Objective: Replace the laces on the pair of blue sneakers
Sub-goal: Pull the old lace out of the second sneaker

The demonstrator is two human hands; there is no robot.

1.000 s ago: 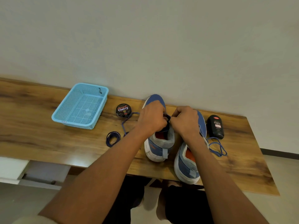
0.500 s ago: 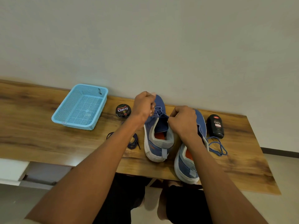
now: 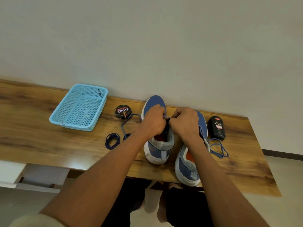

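The left hand (image 3: 154, 122) and the right hand (image 3: 184, 124) are meeting knuckle to knuckle over the tongue of the left sneaker (image 3: 157, 141), both with fingers curled in, and they are pinching something small and dark between their fingertips; it looks like the lace, though the fingers are hiding the exact grip. A dark blue lace (image 3: 127, 122) is trailing from under the left hand out across the counter (image 3: 32, 131) toward a loose coil of dark lace (image 3: 112, 140). The left sneaker is standing upright with its toe pointing at the wall. The right sneaker (image 3: 188, 167) is sitting just beside it, partly under the right wrist, with a lighter blue lace (image 3: 218, 149) looping off its far side. A round tin of polish (image 3: 123, 111) is lying near the left sneaker's toe, a black bottle (image 3: 216, 127) is standing just beyond the right sneaker, and a light blue basket (image 3: 78, 108) is sitting well off to the left.
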